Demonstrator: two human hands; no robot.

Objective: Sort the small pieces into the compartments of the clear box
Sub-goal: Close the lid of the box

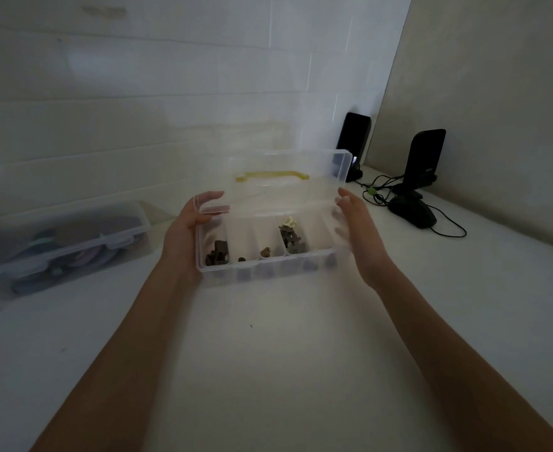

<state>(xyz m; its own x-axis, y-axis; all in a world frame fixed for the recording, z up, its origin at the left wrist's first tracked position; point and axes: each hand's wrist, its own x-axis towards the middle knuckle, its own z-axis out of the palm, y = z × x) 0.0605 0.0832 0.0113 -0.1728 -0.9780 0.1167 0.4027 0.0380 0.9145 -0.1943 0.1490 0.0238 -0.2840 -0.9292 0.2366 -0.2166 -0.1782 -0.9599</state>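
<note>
Clear box between left hand and right hand, fingers straight against its sides.

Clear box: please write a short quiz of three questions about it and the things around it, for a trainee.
1. True or false: the lid of the clear box is shut.
2. The handle on the lid is: A red, B yellow, C blue.
3. How many black devices stand upright at the back right?
Key: 1 false; 2 B; 3 two.
</note>
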